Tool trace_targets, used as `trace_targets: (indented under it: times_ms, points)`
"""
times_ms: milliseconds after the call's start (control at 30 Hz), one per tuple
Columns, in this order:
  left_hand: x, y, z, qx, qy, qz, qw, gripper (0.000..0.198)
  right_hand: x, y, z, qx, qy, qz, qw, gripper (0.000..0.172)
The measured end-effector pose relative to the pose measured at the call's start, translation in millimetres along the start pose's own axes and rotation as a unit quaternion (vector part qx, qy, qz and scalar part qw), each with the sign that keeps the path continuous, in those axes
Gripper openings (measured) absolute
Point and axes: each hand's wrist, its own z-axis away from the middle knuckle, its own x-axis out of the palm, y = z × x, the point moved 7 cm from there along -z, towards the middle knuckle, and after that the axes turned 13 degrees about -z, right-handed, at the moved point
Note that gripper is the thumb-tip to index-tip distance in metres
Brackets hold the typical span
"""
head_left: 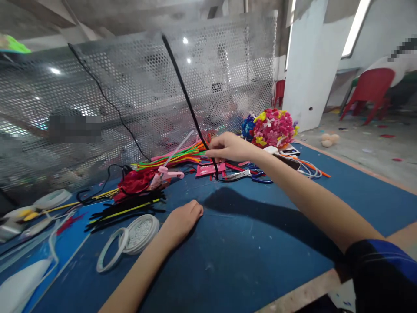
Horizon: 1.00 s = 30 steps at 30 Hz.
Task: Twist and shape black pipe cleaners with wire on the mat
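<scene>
A long black pipe cleaner [184, 84] is pinched between the thumb and fingers of my right hand [230, 147]. It slants up to the left in front of the perforated screen, and its lower part hangs below my fingers towards a pink packet [205, 170] and scissors [239, 174]. My left hand [185, 215] lies on the blue tabletop [244, 256] with curled fingers, and nothing shows sticking out of it. Left of that hand are a round white container of small pale beads [140, 233], a white ring [112, 251] and a bundle of black pipe cleaners [125, 211].
A pink glue gun [166, 175] stands by red wrapping [135, 182]. Colourful pipe cleaners [176, 155] lie along the perforated metal screen [202, 78]. Fuzzy flower bouquets [273, 127] and cables [311, 168] are at right. Beyond, a person sits on a red chair [371, 89].
</scene>
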Motion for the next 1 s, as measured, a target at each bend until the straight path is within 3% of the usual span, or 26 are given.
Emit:
trace_targets:
  times_ms: [167,333,467,567,667,767,867,1000]
  points:
    - [-10.6,4.1,4.1,-0.027,0.05,0.006,0.998,0.021,29.6,19.8,21.8,0.012,-0.008,0.016,1.0,0.029]
    - [-40.0,5.5,12.2,-0.077,0.188,0.077,0.976,0.012,38.0,32.3,55.5,0.027,0.051,-0.008,0.998,0.017]
    - [-74.6,9.9,12.5,-0.151,0.341,0.169,0.912,0.005,31.5,21.0,79.5,0.008,0.141,0.002,0.99,0.012]
    - [-91.6,19.9,-0.2,-0.198,0.411,0.261,0.851,0.003,23.6,8.2,98.0,-0.013,0.205,0.032,0.978,0.019]
    - [-92.0,36.1,-24.8,-0.215,0.419,0.363,0.804,0.007,21.2,1.0,111.1,-0.043,0.215,0.066,0.973,0.022]
    - [-76.4,53.2,-45.9,-0.22,0.393,0.44,0.777,0.014,30.8,4.2,114.1,-0.068,0.17,0.095,0.978,0.02]
    - [-56.0,64.0,-53.1,-0.218,0.36,0.477,0.772,0.017,45.4,16.3,112.2,-0.053,0.145,0.117,0.981,0.024]
    - [-36.8,61.9,-49.5,-0.215,0.329,0.479,0.785,0.015,60.8,29.0,110.5,-0.024,0.135,0.153,0.979,0.022]
